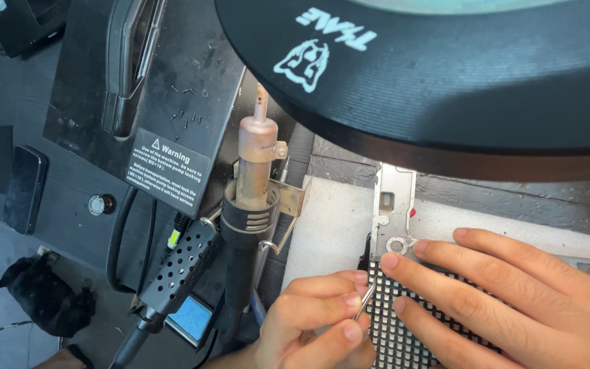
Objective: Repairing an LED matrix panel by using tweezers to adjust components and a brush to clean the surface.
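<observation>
Your work sits low in the frame, right of centre: a black LED panel (pixel 404 328), a grid of small white squares, lying on a pale foam sheet (pixel 329 225) with a metal bracket (pixel 394 205) at its upper edge. Your left hand (pixel 315 321) is curled shut around thin metal tweezers (pixel 365 301), pinched between thumb and fingertips, with the tips meeting the panel at its left edge. Your right hand (pixel 507 301) lies flat and open on the panel, fingers spread and pressing down, the index fingertip at the foot of the bracket beside a round ring in the metal. Just left of the foam, a hot-air tool (pixel 254 178) stands upright in a wire holder, its copper-coloured nozzle pointing up. A second black handle (pixel 179 273) with a perforated sleeve rests beside it. Behind them is a dark station box (pixel 158 102) with a white-lettered label. A black ringed lamp (pixel 445 68) hangs over the top of the view. A phone (pixel 25 188) lies well off to the left.
</observation>
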